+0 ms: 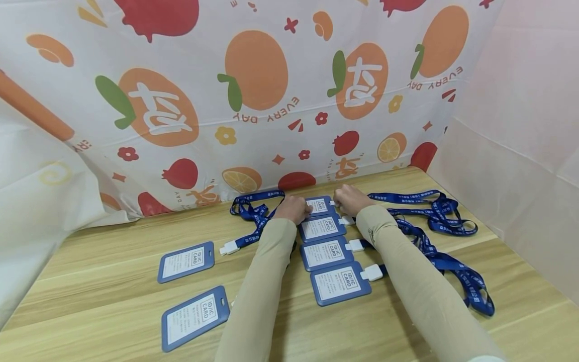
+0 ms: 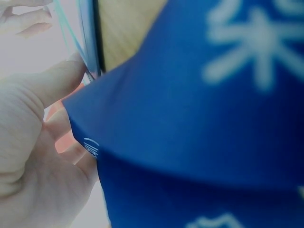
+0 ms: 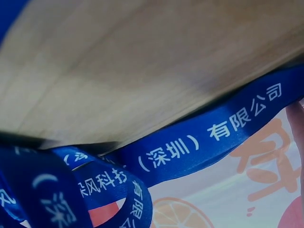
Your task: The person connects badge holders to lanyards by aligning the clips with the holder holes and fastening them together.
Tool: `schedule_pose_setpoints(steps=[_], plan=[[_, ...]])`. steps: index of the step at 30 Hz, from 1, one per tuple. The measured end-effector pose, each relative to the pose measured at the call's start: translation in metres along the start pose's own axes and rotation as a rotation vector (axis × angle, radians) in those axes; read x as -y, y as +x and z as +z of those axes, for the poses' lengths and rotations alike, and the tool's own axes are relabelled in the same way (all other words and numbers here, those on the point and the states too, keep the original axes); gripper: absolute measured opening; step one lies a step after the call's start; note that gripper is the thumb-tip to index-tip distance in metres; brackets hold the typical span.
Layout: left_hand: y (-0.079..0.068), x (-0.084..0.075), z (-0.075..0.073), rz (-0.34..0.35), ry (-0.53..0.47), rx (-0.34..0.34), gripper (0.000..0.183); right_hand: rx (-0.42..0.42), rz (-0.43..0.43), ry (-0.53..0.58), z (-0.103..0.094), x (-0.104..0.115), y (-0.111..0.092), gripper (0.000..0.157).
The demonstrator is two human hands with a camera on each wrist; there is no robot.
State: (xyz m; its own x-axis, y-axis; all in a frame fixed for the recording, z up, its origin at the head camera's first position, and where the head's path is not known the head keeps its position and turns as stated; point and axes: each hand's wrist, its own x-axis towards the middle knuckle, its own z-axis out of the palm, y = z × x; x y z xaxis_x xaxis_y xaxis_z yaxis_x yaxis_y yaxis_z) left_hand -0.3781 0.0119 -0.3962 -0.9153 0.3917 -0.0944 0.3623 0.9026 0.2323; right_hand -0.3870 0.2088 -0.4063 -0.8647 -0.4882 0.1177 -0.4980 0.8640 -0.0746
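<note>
Several blue badge holders with white ID/IC cards lie in an overlapping column before me. My left hand [image 1: 293,208] pinches the left edge of the farthest badge holder [image 1: 319,206]; in the left wrist view the thumb [image 2: 61,80] presses against its edge. My right hand [image 1: 352,200] is at that holder's slotted end, gripping the white clip of a blue lanyard [image 1: 398,196], mostly hidden by the fingers. In the right wrist view this lanyard's printed strap [image 3: 209,133] runs from the hand. White clips, such as the nearest clip [image 1: 373,272], sit at the slots of the other holders.
On the left lie two separate badge holders, one farther [image 1: 186,262] and one nearer [image 1: 195,318]. A loose lanyard [image 1: 253,216] with a white clip [image 1: 229,247] lies beyond them. More straps [image 1: 472,286] bunch at the right. Fruit-print cloth [image 1: 208,65] hangs behind the wooden table [image 1: 113,261].
</note>
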Motion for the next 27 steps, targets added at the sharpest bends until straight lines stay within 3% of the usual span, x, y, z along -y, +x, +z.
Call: schedule_pose_setpoints(steps=[27], plan=[[0.0027,0.0009,0.0017,0.005,0.012,0.004,0.026,0.008,0.019,0.018,0.0008,0.0003,0.0007,0.017]])
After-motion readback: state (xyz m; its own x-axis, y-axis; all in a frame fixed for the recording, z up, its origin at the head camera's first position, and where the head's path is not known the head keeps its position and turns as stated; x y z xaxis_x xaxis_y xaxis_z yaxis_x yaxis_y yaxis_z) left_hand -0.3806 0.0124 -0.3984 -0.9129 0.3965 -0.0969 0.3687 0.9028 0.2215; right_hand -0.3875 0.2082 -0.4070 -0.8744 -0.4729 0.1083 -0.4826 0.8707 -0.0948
